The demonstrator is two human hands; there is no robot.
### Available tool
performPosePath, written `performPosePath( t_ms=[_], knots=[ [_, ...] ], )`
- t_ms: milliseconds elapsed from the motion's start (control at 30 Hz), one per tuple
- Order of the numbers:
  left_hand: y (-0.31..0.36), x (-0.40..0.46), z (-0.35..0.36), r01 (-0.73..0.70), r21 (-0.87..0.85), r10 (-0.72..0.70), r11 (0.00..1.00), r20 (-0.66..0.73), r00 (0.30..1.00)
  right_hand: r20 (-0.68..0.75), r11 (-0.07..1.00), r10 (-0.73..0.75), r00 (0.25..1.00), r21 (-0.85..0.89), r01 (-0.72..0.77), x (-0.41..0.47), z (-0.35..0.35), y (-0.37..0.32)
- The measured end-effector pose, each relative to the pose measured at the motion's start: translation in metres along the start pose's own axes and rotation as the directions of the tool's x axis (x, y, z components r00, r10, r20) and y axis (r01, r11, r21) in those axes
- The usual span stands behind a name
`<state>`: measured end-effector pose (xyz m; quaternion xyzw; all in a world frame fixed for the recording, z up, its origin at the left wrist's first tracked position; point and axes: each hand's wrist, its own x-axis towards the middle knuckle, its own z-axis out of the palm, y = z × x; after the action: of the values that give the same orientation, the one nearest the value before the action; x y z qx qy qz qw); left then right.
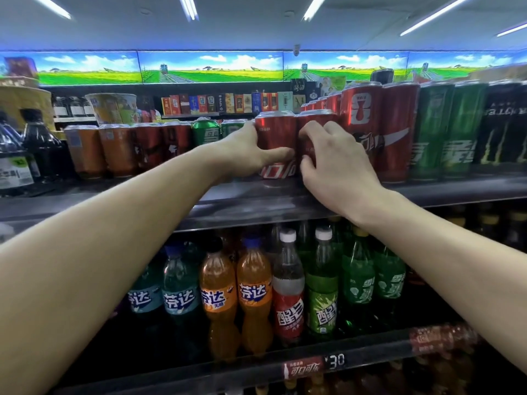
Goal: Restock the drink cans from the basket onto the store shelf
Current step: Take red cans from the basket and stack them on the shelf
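Note:
Two short red cola cans stand side by side on the upper shelf (256, 201). My left hand (251, 155) grips the left red can (275, 138), thumb across its front and fingers behind its left side. My right hand (336, 163) holds the right red can (316, 121), fingers curled round its front, hiding most of it. Both cans rest upright on the shelf board. No basket is in view.
Taller red cans (379, 129), green cans (450, 129) and black cans (502, 124) stand to the right. Orange, dark red and green short cans (205, 132) line the left. Soda bottles (253, 295) fill the shelf below. A price label (313, 366) sits on the lower rail.

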<state>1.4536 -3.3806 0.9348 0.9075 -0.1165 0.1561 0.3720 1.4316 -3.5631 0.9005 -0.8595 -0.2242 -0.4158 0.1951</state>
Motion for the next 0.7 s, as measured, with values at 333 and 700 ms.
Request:
performPosePath(
  t_ms=[333, 700],
  knots=[
    [0.006, -0.001, 0.004, 0.060, 0.061, -0.063, 0.996, 0.051, 0.997, -0.047, 0.999, -0.002, 0.999, 0.052, 0.004, -0.003, 0.009, 0.008],
    [0.007, -0.014, 0.002, -0.018, 0.052, 0.011, 0.998, 0.119, 0.993, -0.098, 0.997, -0.030, 0.995, 0.067, 0.036, -0.005, 0.018, 0.011]
  ],
)
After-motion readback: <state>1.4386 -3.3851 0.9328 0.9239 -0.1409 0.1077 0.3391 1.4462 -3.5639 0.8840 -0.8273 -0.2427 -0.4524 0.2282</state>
